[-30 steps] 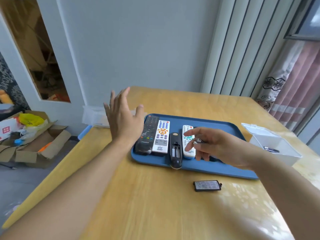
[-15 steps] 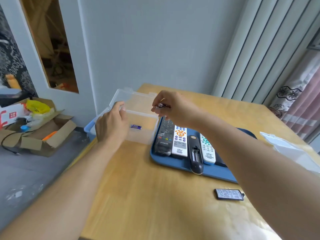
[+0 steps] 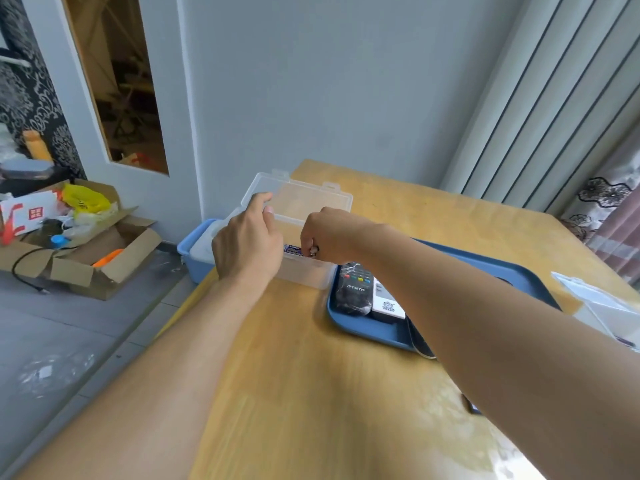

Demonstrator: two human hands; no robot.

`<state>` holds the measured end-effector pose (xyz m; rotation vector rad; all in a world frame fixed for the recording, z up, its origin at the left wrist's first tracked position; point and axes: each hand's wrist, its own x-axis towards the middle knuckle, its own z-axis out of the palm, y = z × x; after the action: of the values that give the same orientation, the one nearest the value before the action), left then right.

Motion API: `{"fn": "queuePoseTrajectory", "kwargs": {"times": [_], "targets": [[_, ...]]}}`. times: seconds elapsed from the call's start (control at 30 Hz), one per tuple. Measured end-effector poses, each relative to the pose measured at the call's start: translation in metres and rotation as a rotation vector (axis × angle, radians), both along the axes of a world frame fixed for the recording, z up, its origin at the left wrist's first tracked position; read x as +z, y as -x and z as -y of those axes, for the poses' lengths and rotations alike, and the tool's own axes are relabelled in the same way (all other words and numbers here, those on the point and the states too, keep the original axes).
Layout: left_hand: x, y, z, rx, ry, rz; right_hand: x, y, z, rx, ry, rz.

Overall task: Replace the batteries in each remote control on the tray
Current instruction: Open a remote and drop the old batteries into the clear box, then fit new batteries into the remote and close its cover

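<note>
Reaching both hands into the clear plastic box (image 3: 304,271) at the table's (image 3: 311,393) far left corner, I see my left hand (image 3: 247,245) curled over its near wall, thumb against the raised lid (image 3: 304,195); my right hand (image 3: 329,233) is pinched shut on a small metal-tipped battery (image 3: 312,251) over the box's inside; a blue-labelled battery (image 3: 292,249) lies within; the blue tray (image 3: 374,329) sits just right of the box, carrying a black remote (image 3: 355,289) and a white remote (image 3: 386,303) side by side; my right forearm hides the others.
</note>
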<state>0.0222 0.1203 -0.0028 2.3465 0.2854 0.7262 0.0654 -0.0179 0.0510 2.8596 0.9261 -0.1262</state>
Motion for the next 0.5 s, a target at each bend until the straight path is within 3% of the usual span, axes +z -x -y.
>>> {"fn": "queuePoseTrajectory", "kwargs": {"times": [0.23,0.5], "targets": [[0.001,0.001,0.001,-0.001,-0.011,0.014,0.000,-0.003,-0.005,-0.033,0.023,0.025],[-0.003,-0.001,0.001,-0.005,-0.033,0.036,0.007,0.000,0.011,-0.071,-0.116,0.134]]}}
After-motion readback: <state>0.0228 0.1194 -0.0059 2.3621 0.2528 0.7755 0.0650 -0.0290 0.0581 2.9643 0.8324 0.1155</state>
